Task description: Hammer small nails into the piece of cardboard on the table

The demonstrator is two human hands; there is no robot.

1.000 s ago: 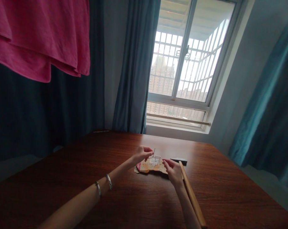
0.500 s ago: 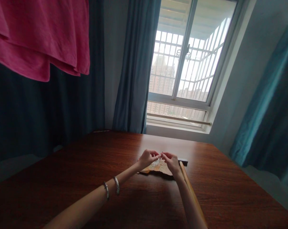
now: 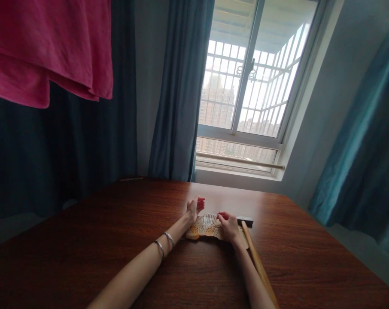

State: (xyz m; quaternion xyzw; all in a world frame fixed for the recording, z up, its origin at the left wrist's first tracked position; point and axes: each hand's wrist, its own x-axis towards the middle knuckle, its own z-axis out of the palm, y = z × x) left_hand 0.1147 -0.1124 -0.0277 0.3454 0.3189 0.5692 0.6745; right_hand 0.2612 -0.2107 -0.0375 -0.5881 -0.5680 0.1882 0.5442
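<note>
A pale, dark-speckled piece [image 3: 207,228] with a wavy front edge lies flat on the table. A row of several thin pins [image 3: 210,218], perhaps nails, stands upright on it. My left hand [image 3: 196,207] is open at the row's left end, fingers stretched and slightly bent, holding nothing. At the right end, my right hand [image 3: 227,223] pinches a thin pin at its upper end between thumb and fingers. The pin's lower end is too small to make out. Against my right forearm lies a long wooden handle [image 3: 259,262], with a black bar [image 3: 246,221] at its far end, like a hammer.
The brown wooden table [image 3: 101,249] reaches to the window wall. A blue curtain [image 3: 178,94] hangs behind its far edge, and another curtain [image 3: 352,128] hangs to the right. A pink cloth [image 3: 53,51] hangs at upper left. The barred window [image 3: 242,86] is beyond the table.
My left hand has let go near the pins, moved left and opened its fingers, so the row shows more clearly. My right hand keeps its pinch, a little lower in view.
</note>
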